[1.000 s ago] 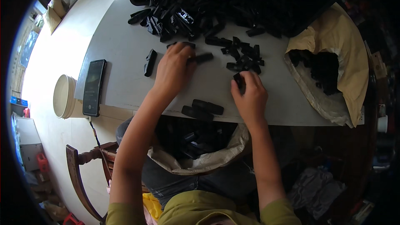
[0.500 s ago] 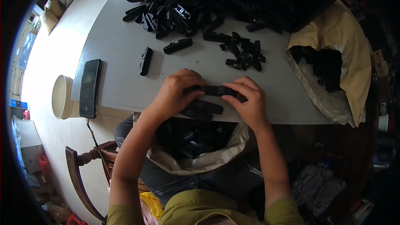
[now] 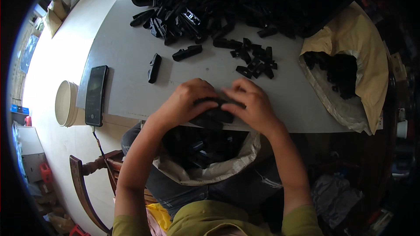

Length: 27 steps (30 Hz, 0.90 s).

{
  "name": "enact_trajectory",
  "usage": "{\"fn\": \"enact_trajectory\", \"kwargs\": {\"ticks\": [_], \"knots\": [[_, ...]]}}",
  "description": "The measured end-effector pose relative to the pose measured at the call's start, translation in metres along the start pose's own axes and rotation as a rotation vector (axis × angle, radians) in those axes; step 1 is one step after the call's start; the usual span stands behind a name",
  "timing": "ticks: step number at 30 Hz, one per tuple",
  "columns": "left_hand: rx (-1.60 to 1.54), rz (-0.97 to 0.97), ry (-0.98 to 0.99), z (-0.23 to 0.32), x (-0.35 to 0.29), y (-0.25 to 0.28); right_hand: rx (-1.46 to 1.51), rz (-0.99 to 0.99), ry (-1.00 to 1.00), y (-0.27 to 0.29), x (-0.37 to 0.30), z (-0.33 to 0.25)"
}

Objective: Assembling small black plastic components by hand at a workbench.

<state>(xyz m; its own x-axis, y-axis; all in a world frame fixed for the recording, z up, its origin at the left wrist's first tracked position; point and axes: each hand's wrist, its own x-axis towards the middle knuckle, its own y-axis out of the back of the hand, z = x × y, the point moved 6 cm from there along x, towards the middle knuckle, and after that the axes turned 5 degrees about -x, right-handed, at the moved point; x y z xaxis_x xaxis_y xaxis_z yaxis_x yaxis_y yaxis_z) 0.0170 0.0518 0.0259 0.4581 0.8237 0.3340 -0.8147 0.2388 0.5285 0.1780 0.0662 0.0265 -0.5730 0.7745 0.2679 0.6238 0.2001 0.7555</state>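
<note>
At the near table edge, my left hand is closed round a long black plastic part, with the thumb along its near side. My right hand meets its right end, thumb and fingers pinched about it; the fingertips are smeared by motion. Much of the part is hidden by my fingers. Just below the hands, other long black plastic parts lie at the table's edge. Beyond my right hand is a loose group of small black clips. Two longer black parts lie apart, farther left.
A large heap of black parts spills from a black bin at the back. An open sack holding black pieces lies right. Another sack with black parts sits at my lap. A phone stands by a pale bucket at left.
My right hand has shifted left, closer to my left hand, and its fingers have moved along the part. The left hand keeps its hold in nearly the same place.
</note>
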Motion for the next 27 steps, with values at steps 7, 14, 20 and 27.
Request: {"fn": "enact_trajectory", "kwargs": {"ticks": [7,14,20,27], "knots": [[0.747,0.497,0.139,-0.019,0.017,0.061,-0.63,0.155,0.016,0.013,0.024,0.013],[0.135,0.173,0.312,-0.017,0.008,0.023,-0.026,0.16,-0.169,0.013,-0.016,0.015],[0.373,0.106,-0.004,0.0,0.018,0.015,-0.095,-0.012,-0.12,0.006,-0.017,-0.002],[-0.019,0.093,0.125,-0.007,0.014,0.005,-0.037,0.238,-0.053,0.004,-0.007,0.005]]}}
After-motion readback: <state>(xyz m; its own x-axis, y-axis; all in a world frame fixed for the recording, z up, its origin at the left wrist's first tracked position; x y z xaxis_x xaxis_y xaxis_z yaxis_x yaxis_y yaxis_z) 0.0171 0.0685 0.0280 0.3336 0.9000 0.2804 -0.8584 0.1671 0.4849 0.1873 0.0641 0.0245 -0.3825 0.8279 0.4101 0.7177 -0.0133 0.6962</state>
